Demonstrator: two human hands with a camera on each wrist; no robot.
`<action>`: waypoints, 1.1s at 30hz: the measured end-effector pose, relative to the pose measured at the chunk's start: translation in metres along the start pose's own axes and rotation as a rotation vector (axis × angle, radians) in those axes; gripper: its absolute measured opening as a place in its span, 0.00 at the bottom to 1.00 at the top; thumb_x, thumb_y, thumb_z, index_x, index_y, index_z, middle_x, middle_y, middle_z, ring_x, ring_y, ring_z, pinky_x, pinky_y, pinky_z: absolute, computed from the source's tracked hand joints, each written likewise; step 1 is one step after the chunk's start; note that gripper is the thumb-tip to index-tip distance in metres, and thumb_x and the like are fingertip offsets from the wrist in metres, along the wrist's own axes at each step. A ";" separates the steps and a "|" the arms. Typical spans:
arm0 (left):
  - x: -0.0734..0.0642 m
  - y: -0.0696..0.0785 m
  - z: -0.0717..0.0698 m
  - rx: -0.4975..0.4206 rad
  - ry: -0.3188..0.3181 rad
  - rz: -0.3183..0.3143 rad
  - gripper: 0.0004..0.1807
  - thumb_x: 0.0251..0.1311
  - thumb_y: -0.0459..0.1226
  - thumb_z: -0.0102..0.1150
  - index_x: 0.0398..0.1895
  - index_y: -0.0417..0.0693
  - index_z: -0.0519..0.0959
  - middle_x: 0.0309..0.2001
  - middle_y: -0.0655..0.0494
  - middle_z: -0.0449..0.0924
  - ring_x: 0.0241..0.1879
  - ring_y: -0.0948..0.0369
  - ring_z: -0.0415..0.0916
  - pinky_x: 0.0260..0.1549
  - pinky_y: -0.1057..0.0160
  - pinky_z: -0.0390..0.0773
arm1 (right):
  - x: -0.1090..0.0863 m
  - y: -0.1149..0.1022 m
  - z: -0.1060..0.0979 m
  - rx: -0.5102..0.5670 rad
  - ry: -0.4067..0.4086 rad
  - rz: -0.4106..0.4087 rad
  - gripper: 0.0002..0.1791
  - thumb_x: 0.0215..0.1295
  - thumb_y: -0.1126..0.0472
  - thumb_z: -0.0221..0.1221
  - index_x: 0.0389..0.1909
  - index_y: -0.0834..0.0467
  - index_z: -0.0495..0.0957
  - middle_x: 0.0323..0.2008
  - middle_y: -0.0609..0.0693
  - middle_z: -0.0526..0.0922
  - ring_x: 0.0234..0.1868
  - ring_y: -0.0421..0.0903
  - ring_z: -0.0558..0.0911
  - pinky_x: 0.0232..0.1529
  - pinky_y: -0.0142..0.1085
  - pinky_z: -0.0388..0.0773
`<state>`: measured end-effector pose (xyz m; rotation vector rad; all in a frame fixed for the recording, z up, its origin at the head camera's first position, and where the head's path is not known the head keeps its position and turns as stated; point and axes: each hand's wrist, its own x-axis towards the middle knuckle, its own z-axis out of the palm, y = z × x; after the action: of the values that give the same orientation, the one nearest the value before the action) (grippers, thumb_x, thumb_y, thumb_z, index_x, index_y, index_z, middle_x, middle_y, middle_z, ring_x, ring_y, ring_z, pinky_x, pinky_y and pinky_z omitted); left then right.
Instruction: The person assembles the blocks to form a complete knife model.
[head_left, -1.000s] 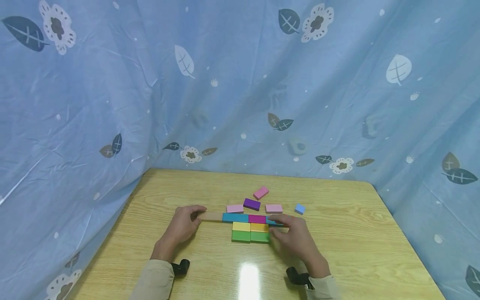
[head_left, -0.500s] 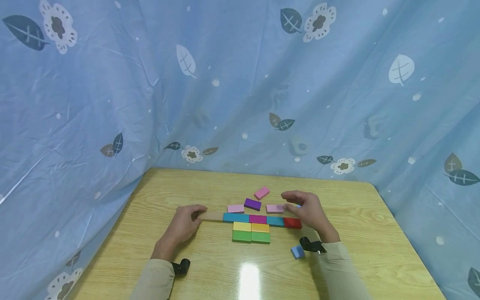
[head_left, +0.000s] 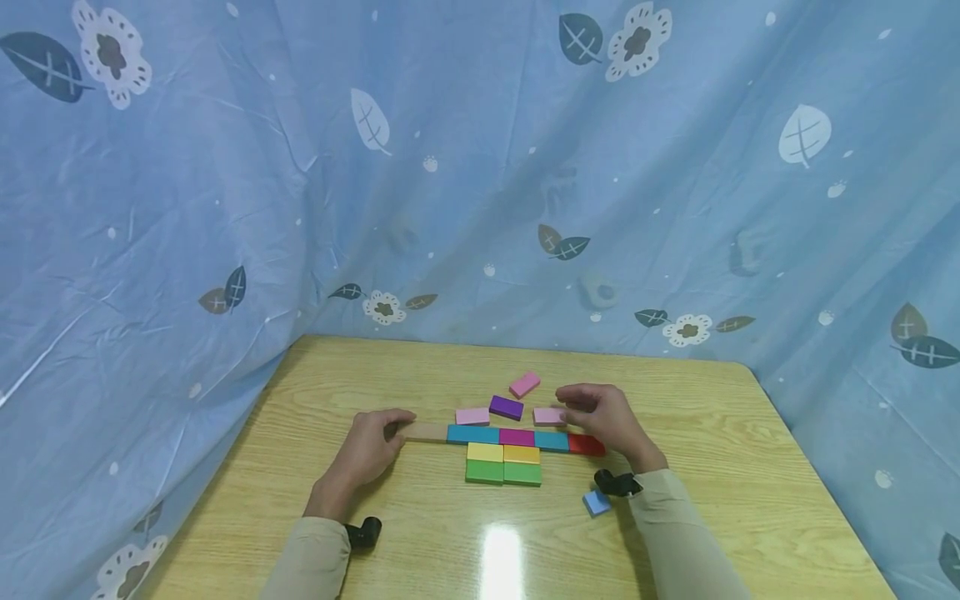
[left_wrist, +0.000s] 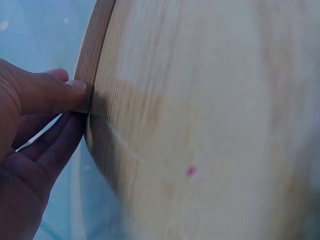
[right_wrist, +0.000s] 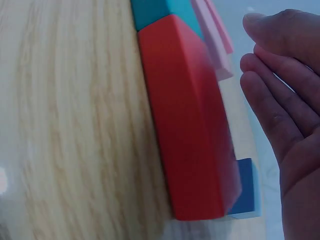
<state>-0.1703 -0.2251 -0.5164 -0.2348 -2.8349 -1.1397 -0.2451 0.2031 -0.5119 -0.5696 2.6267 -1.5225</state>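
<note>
Since a moment earlier the right hand [head_left: 603, 417] had left the red block [head_left: 586, 444] at the row's right end and reached, fingers loosely curled and empty, over the pink block [head_left: 548, 416], while the left hand [head_left: 365, 454] pinched the tan block [head_left: 425, 432] on the counter [head_left: 720, 467].

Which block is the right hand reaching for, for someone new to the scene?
On the wooden table, find the long row of coloured blocks. Just behind its right end lies the pale pink flat block, at the right hand. Its twin lies further left.
</note>
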 end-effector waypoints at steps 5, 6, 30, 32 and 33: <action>0.001 -0.001 0.000 -0.010 -0.001 -0.001 0.20 0.67 0.23 0.69 0.60 0.44 0.89 0.59 0.47 0.90 0.66 0.46 0.84 0.68 0.44 0.84 | 0.001 0.004 0.003 -0.030 -0.016 0.033 0.20 0.67 0.70 0.74 0.60 0.64 0.88 0.55 0.59 0.92 0.55 0.56 0.92 0.56 0.33 0.90; 0.001 -0.001 0.000 -0.011 0.000 0.000 0.20 0.67 0.23 0.69 0.60 0.44 0.89 0.59 0.47 0.90 0.66 0.45 0.84 0.68 0.44 0.84 | 0.001 0.005 0.004 -0.038 -0.019 0.036 0.20 0.67 0.70 0.74 0.60 0.63 0.88 0.55 0.59 0.92 0.56 0.55 0.92 0.57 0.35 0.90; -0.001 -0.001 0.001 -0.017 -0.002 0.006 0.20 0.67 0.22 0.68 0.60 0.44 0.89 0.59 0.46 0.90 0.65 0.46 0.85 0.65 0.45 0.86 | -0.007 0.002 0.004 -0.126 0.034 0.056 0.17 0.68 0.68 0.73 0.58 0.60 0.90 0.54 0.55 0.93 0.54 0.53 0.92 0.57 0.44 0.91; -0.001 -0.001 0.001 -0.018 -0.001 0.005 0.20 0.67 0.22 0.68 0.60 0.44 0.89 0.59 0.46 0.90 0.66 0.46 0.85 0.65 0.45 0.86 | -0.009 0.000 0.003 -0.119 0.061 0.053 0.17 0.69 0.68 0.73 0.58 0.59 0.90 0.54 0.54 0.93 0.54 0.52 0.92 0.56 0.41 0.91; -0.001 -0.001 0.001 -0.019 -0.002 0.004 0.20 0.67 0.22 0.68 0.60 0.44 0.89 0.59 0.46 0.90 0.66 0.46 0.85 0.65 0.45 0.86 | -0.011 -0.001 0.003 -0.115 0.073 0.050 0.17 0.69 0.68 0.73 0.58 0.60 0.90 0.54 0.53 0.93 0.54 0.52 0.92 0.56 0.40 0.91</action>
<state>-0.1692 -0.2248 -0.5177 -0.2422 -2.8251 -1.1661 -0.2335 0.2038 -0.5143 -0.4600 2.7760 -1.4120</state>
